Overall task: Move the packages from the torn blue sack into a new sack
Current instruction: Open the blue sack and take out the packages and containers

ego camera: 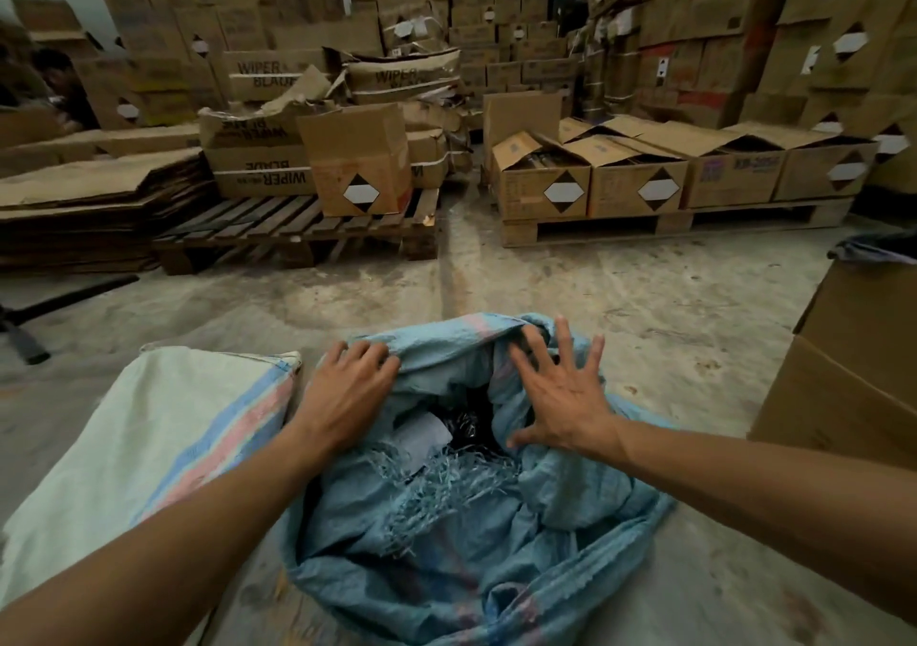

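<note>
The blue sack [471,536] lay crumpled on the concrete floor [620,298], its frayed tear exposing dark packages [464,424] and a white one inside. The left hand [347,387] rested on the sack's left rim with fingers curled over the fabric edge, while the right hand [560,392] was spread wide, fingers straight, palm against the right rim. The white sack [124,447] lay flat just left of the blue sack.

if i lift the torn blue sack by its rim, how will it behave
The torn blue sack looks floppy: its cloth lies crumpled where the left hand grips it. The frayed tear could well widen under load. Dark packages inside may spill through.
</note>
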{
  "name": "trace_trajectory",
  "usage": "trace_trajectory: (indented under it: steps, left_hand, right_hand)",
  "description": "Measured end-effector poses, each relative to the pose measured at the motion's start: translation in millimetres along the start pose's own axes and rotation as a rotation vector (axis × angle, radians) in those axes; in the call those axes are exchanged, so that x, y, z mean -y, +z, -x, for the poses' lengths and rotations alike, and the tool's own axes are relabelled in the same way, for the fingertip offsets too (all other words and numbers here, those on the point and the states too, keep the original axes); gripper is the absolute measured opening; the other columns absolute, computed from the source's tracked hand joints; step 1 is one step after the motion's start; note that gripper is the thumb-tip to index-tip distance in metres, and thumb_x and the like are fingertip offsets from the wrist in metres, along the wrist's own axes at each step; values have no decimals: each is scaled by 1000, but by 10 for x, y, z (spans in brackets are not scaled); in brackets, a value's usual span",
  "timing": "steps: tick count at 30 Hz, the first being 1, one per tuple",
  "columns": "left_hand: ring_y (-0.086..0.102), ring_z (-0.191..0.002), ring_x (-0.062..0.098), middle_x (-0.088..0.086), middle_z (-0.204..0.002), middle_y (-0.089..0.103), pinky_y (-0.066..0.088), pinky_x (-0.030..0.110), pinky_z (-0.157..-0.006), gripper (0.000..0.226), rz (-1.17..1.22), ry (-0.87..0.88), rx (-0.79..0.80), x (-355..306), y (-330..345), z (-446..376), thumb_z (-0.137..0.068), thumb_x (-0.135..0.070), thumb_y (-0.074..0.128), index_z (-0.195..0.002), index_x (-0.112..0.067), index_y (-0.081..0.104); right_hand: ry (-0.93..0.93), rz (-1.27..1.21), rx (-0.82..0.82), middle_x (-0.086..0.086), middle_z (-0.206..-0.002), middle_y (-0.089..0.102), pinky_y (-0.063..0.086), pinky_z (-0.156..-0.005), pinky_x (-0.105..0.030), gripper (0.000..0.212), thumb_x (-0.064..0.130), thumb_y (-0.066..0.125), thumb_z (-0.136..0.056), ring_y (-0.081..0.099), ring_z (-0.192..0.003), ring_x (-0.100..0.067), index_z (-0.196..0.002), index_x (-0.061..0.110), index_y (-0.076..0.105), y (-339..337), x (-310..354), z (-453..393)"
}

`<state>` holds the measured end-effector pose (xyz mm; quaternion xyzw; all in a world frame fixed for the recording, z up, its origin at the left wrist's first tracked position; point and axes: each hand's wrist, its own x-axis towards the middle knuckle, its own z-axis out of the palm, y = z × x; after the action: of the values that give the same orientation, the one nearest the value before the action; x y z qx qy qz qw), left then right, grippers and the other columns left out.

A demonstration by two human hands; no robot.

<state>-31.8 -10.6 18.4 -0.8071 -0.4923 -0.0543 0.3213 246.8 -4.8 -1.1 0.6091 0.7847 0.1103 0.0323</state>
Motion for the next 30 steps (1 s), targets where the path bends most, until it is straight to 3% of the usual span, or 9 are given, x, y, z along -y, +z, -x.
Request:
trace_trajectory:
  steps: [3, 7, 9, 12, 15, 19, 23, 27, 30]
  left_hand:
    - [23, -142, 40, 22, -156, 23, 14, 69, -108, 79, 32, -345, 424, -267, 26, -10, -91, -64, 28, -148, -8, 27]
    - [-21, -141, 51, 25, -152, -33, 5, 79, -101, 125, 124, -615, 670, -499, 182, -10, -71, -88, 42, -140, -13, -31]
    - [-11, -142, 53, 28, -151, -33, 17, 74, -103, 123, 241, -741, 709, -519, 237, -78, -75, -75, 57, -143, -25, -32]
    - [21, -140, 46, 31, -154, 4, 35, 57, -105, 102, 407, -779, 799, -430, 282, -208, -89, -42, 62, -150, -37, -19]
    - [49, -124, 37, 22, -142, 42, 47, 44, -98, 88, 488, -674, 723, -277, 359, -246, -87, -13, 54, -155, -33, 1]
    - [58, -108, 34, 22, -120, 61, 49, 39, -91, 42, 863, -863, 502, -299, 237, -404, -94, -11, 42, -135, -7, 51]
    - [57, -70, 30, 20, -84, 62, 48, 35, -62, 20, 1555, -1370, 240, -276, -140, -745, -90, -4, 37, -81, 0, 54]
    - [56, -68, 35, 23, -90, 58, 47, 37, -57, 14, 1845, -1497, -45, -58, -437, -923, -80, 1, 37, -86, 2, 50]
    - [61, -81, 39, 26, -104, 60, 51, 41, -65, 32, 2042, -1456, -143, -4, -559, -1044, -77, -4, 35, -103, 2, 54]
  right_hand:
    - [110, -132, 50, -10, -157, -19, -2, -102, -79, 119, 76, 66, -65, -22, -141, -48, -154, 31, 2, 130, 115, 0]
    - [196, -290, 135, -11, -157, -26, 5, -101, -79, 122, 80, 68, -59, -22, -140, -51, -152, 39, 0, 213, 139, -128]
    - [226, -335, 216, -12, -155, -33, 5, -99, -81, 129, 82, 68, -55, -25, -139, -53, -152, 39, -7, 300, 165, -193]
    - [274, -397, 311, -15, -157, -24, 24, -101, -73, 119, 61, 78, -66, -3, -142, -54, -150, 41, -4, 415, 174, -285]
    - [270, -476, 269, -18, -146, 20, 48, -87, -48, 83, 13, 67, -83, 42, -124, -44, -146, 38, 19, 476, 67, -391]
    - [219, -838, 57, -10, -121, 64, 46, -77, -30, 43, 7, 51, -84, 61, -107, -32, -122, 25, 59, 411, -150, -511]
    - [594, -1355, -107, -12, -77, 59, 41, -56, -25, 24, 1, 44, -88, 54, -69, -25, -74, 11, 61, -116, -513, -637]
    - [729, -1807, -302, -11, -56, 45, 26, -25, -12, 36, -9, 32, -91, 43, -50, -21, -60, 5, 44, -679, -909, -606]
    - [667, -2073, -431, -11, -56, 63, 50, -46, -19, 35, -4, 32, -90, 62, -59, -22, -71, 6, 59, -837, -1155, -610]
